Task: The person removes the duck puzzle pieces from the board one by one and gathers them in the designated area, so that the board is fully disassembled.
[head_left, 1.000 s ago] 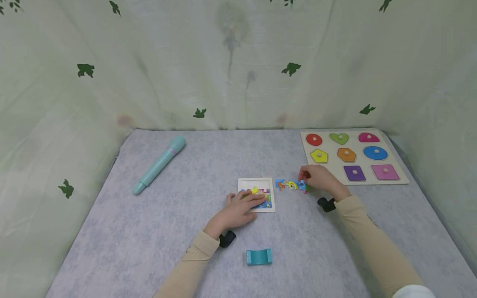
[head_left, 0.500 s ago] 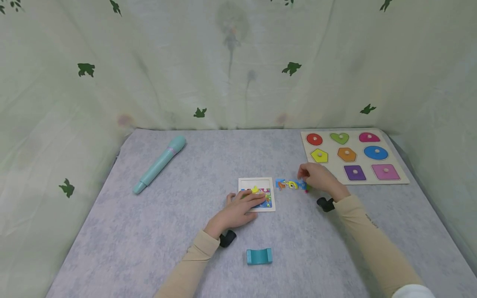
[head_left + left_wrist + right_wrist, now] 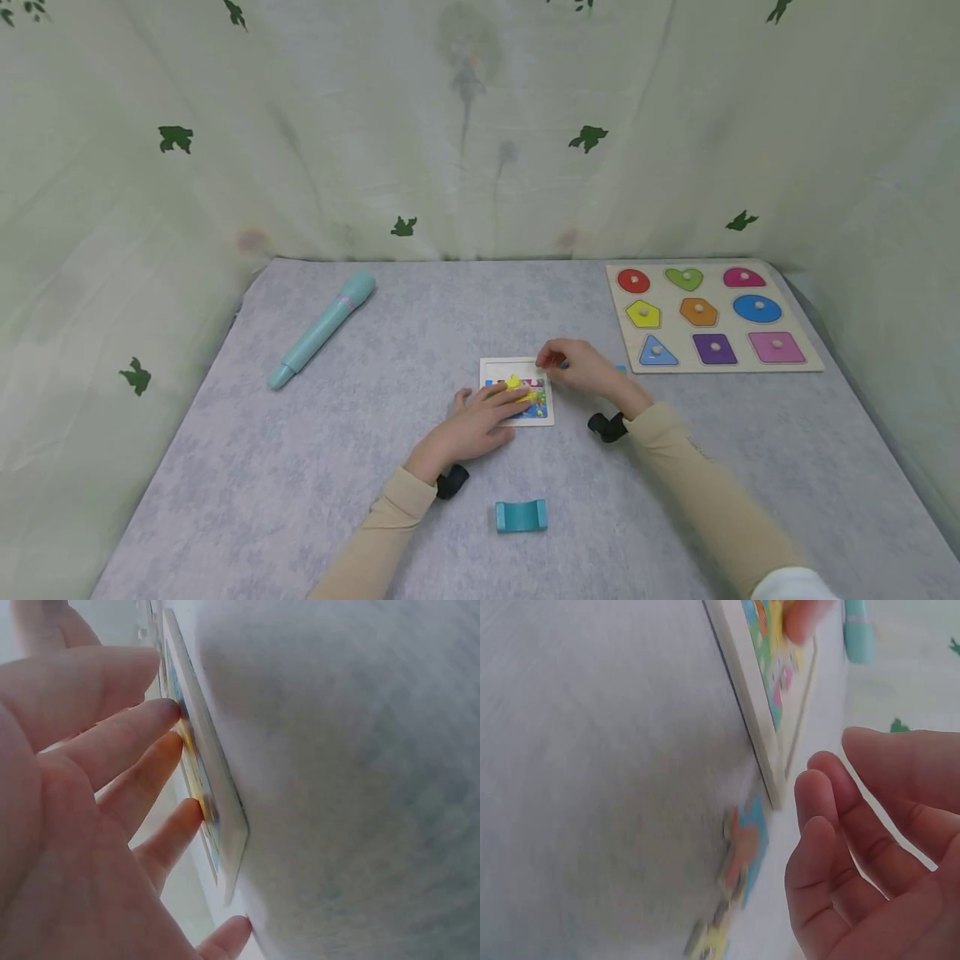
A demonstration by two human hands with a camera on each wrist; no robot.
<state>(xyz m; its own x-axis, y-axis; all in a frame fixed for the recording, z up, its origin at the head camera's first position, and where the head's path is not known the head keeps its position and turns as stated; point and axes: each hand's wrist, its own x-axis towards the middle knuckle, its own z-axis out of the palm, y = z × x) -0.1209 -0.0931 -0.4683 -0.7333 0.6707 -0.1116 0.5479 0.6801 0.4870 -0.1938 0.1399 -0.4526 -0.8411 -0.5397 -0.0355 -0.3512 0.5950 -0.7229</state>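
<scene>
My left hand (image 3: 472,425) lies across a small picture puzzle in a white tray (image 3: 510,367), with its fingertips on the colourful assembled pieces (image 3: 537,407). In the left wrist view the extended fingers touch the picture's surface. My right hand (image 3: 588,369) hovers beside the tray's far right corner, fingers loosely bent. Nothing shows between its fingertips in the right wrist view. Beneath it on the cloth lies a row of loose puzzle pieces, including an orange-and-blue one (image 3: 746,844) and a yellow one (image 3: 712,941); this hand covers most of the row in the head view.
A wooden shape board (image 3: 626,342) with coloured knobbed shapes stands at the back right. A teal toy microphone (image 3: 318,333) lies at the back left. Nearer me sits a teal curved block (image 3: 521,517). A patterned curtain (image 3: 480,125) hangs behind the table.
My right hand has moved left from the far end of the loose piece row to the tray's corner, uncovering the blue triangle on the shape board. The left hand stays on the puzzle.
</scene>
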